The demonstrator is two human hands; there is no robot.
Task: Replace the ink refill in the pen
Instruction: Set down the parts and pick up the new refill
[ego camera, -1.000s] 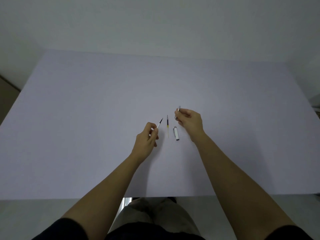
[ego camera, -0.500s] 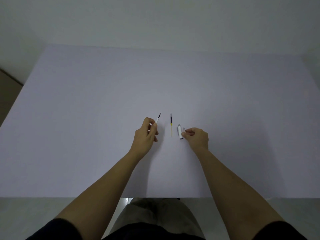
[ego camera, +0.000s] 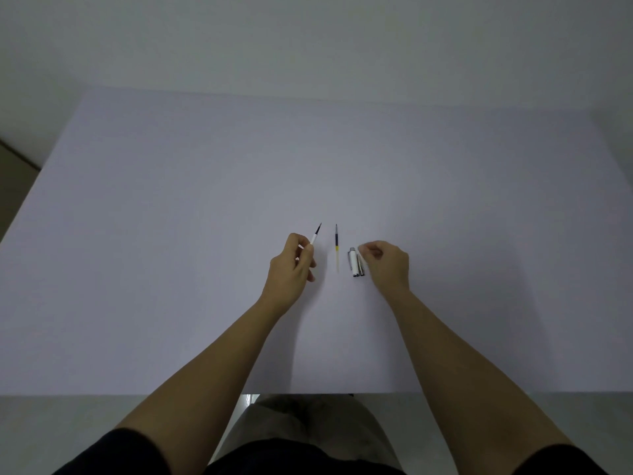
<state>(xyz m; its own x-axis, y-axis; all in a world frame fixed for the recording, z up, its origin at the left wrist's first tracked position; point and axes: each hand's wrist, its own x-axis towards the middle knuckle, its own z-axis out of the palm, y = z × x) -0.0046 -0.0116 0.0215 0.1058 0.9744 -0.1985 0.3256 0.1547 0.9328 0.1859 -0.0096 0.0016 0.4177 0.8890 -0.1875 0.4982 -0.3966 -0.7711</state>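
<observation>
My left hand (ego camera: 291,265) grips a white pen front section (ego camera: 314,236), its dark pointed tip aimed up and away from me. A thin ink refill (ego camera: 336,248), dark above a yellow band and clear below, lies on the table between my hands. To its right, a white pen barrel piece (ego camera: 352,262) lies flat. A darker grey pen piece (ego camera: 361,269) lies right against it. My right hand (ego camera: 388,265) rests on the table, its fingertips pinched at the upper end of that grey piece.
The white table (ego camera: 205,200) spreads wide on every side. Its near edge (ego camera: 171,394) runs just above my lap, and a plain wall stands behind its far edge.
My right hand came down from the air with the grey piece and laid it beside the white barrel piece. The left hand stayed roughly where it was.
</observation>
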